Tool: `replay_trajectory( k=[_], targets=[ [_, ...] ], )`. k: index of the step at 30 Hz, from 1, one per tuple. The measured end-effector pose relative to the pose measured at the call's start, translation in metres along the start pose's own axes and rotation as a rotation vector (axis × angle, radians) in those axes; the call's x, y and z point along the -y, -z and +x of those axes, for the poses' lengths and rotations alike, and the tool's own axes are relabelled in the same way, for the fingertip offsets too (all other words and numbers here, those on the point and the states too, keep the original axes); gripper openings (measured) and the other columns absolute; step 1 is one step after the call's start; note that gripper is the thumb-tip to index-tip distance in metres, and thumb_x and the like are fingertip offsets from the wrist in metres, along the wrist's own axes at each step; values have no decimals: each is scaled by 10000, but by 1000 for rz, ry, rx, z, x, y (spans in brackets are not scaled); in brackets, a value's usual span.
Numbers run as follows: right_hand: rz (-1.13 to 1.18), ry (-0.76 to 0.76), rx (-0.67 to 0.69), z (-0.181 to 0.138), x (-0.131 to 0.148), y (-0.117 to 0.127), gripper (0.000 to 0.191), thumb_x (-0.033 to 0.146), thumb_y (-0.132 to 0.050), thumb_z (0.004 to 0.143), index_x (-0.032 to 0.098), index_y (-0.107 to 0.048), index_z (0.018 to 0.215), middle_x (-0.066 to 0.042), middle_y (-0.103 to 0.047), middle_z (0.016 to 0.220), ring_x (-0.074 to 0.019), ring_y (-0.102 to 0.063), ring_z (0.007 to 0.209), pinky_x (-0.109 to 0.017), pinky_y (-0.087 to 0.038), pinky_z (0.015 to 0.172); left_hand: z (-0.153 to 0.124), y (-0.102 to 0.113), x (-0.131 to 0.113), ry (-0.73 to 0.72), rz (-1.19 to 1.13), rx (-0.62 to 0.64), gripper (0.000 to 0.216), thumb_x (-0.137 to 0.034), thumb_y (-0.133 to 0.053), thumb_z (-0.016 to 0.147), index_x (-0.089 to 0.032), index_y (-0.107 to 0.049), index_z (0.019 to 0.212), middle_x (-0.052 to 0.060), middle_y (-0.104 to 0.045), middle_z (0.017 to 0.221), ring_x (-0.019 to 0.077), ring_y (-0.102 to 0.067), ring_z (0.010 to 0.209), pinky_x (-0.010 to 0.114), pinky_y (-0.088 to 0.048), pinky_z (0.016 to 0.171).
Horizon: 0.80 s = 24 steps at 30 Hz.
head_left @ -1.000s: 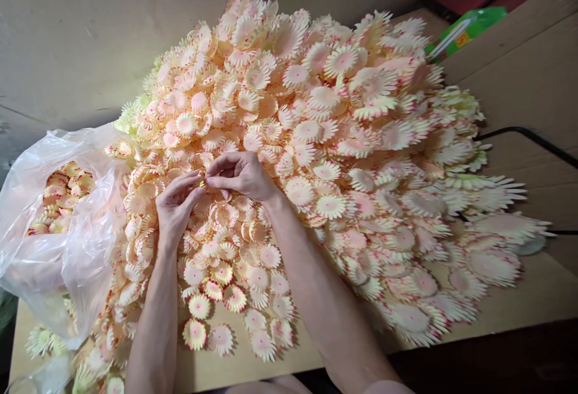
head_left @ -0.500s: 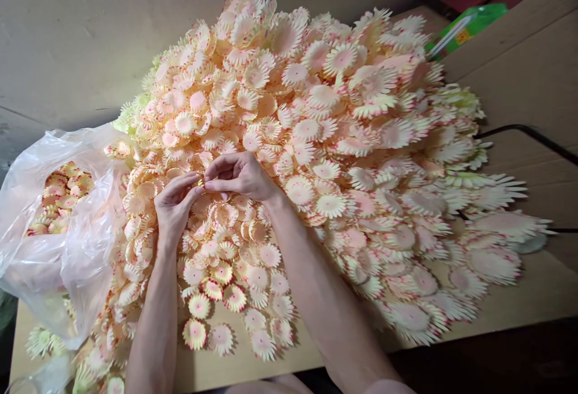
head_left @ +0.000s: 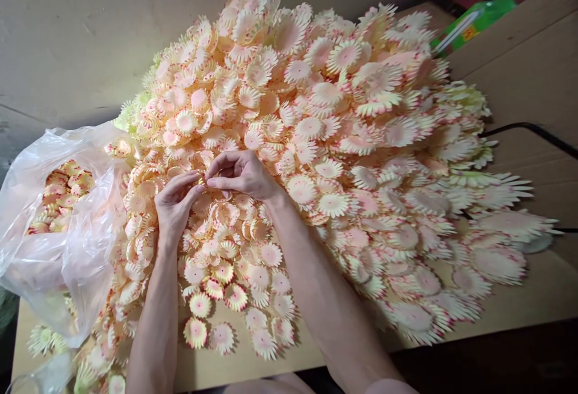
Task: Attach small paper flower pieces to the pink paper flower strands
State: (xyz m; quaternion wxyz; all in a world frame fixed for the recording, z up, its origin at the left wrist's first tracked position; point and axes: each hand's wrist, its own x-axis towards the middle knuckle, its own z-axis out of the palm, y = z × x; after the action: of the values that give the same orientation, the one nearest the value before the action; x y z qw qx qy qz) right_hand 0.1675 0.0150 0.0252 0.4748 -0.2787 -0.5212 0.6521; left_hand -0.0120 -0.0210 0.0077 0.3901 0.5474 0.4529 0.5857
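A big heap of cream and pink artificial flower heads (head_left: 325, 123) covers a wooden table (head_left: 533, 297). My left hand (head_left: 174, 204) and my right hand (head_left: 241, 174) meet over the heap's near left part. Both are closed in a pinch on one small flower piece (head_left: 201, 182) between the fingertips; the piece is mostly hidden by the fingers. Flat loose flower heads (head_left: 235, 297) lie below my forearms near the table's front edge.
A clear plastic bag (head_left: 49, 243) with several smaller orange-cream flower heads sits at the left. A green packet (head_left: 474, 20) lies at the back right. A black cable (head_left: 533, 135) runs along the right side. A grey wall stands behind the heap.
My hands stay pinched together on the small piece with only slight finger movement. The view has shifted a little.
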Motion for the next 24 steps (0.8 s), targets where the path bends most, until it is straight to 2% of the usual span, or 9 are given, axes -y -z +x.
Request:
replay_trajectory(
  k=[14, 20, 24],
  targets=[
    [-6, 14, 11, 1, -4, 1, 258, 235, -856, 620, 130, -673, 768, 17, -662, 654, -62, -543, 464, -189, -438, 429, -1, 0, 2, 7, -10, 2, 231, -267, -843, 703, -216, -792, 922, 70, -765, 1033, 177, -711, 993, 316, -573, 928],
    [-72, 22, -45, 3, -11, 3, 237, 261, -840, 642, 146, -661, 745, 20, -635, 667, -57, -503, 511, -189, -397, 462, -4, -3, 0, 131, -90, -27, 281, -287, -832, 718, -203, -760, 976, 53, -773, 941, 155, -739, 845, 257, -625, 755],
    [-117, 26, -67, 4, -13, 3, 251, 264, -845, 627, 156, -644, 729, 6, -649, 700, -74, -524, 556, -202, -415, 495, -5, -4, -1, 195, -122, -6, 273, -334, -787, 767, -213, -731, 1005, 46, -764, 929, 150, -738, 791, 249, -637, 689]
  ],
)
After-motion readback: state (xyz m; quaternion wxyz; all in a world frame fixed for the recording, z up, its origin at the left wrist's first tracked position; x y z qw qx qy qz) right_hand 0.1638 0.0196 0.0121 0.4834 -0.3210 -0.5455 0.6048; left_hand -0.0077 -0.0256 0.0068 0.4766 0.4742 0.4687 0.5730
